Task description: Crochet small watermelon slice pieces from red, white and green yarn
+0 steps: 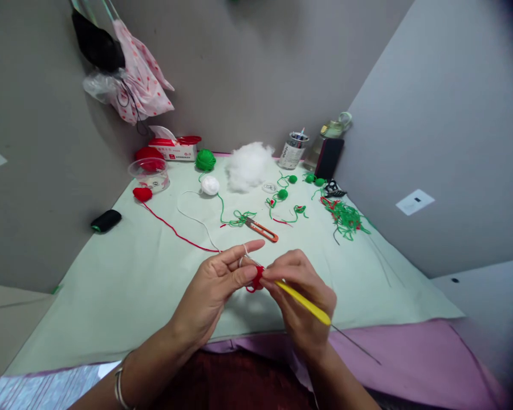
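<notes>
Between thumb and fingers, my left hand (216, 287) pinches a small red crocheted piece (257, 278), with white yarn looped round its raised index finger. My right hand (304, 296) is closed on a crochet hook with a yellow handle (305, 303); its fingertips meet the red piece, and the hook's tip is hard to make out there. A thin metal end sticks out behind the handle. Red yarn (177, 232) runs from a small red ball (142, 195) toward my left hand. White yarn leads from a white ball (210, 185) to the same hand.
Orange thread snips (261, 229) lie beyond my hands, beside green yarn scraps (239, 218). White stuffing (248, 166), a green ball (205, 160), a plastic tub (156, 181) and a can (293, 151) stand farther back. Tangled green and red yarn (346, 219) lies right; a black object (106, 221) left.
</notes>
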Motion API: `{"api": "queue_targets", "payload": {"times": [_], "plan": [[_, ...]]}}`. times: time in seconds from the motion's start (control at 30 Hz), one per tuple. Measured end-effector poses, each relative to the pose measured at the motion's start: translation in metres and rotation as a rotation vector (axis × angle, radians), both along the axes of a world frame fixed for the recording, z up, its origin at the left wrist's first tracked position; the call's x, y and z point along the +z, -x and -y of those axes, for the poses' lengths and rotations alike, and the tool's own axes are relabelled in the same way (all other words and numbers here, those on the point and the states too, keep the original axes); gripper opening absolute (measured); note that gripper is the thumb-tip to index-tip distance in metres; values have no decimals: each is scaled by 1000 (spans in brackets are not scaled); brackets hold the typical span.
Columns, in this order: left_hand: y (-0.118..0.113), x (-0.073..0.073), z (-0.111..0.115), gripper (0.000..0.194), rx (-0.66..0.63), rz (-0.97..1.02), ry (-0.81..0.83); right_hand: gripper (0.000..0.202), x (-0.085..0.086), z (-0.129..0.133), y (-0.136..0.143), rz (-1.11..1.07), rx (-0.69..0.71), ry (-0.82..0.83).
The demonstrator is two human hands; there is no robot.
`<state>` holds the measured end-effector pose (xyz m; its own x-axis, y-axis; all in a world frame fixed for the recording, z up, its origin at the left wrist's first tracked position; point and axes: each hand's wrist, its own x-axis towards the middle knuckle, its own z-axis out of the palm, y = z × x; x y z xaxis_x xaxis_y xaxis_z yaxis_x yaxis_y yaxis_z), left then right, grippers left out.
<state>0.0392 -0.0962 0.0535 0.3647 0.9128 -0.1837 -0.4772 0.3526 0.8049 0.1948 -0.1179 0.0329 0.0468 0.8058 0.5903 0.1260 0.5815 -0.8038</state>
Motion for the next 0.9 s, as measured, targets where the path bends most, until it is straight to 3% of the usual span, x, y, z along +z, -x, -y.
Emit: {"api": "queue_targets", "payload": {"times": [0.1, 0.2, 0.43, 0.63, 0.9], "plan": [[-1, -2, 0, 45, -5, 8, 30, 8, -1, -4, -1, -249, 205, 227], [-1, -4, 0, 45, 3, 13, 38, 14, -6, -6, -3, -378, 288, 311], [-1, -3, -3, 46, 38, -28, 17, 9, -11, -3, -4, -300, 64, 328], [2, -1, -4, 41, -1, -19, -14, 13, -11, -7, -10, -298, 107, 238], [6, -2, -6, 31, -5, -55, -79, 16, -2, -11, -17, -400, 118, 259]]}}
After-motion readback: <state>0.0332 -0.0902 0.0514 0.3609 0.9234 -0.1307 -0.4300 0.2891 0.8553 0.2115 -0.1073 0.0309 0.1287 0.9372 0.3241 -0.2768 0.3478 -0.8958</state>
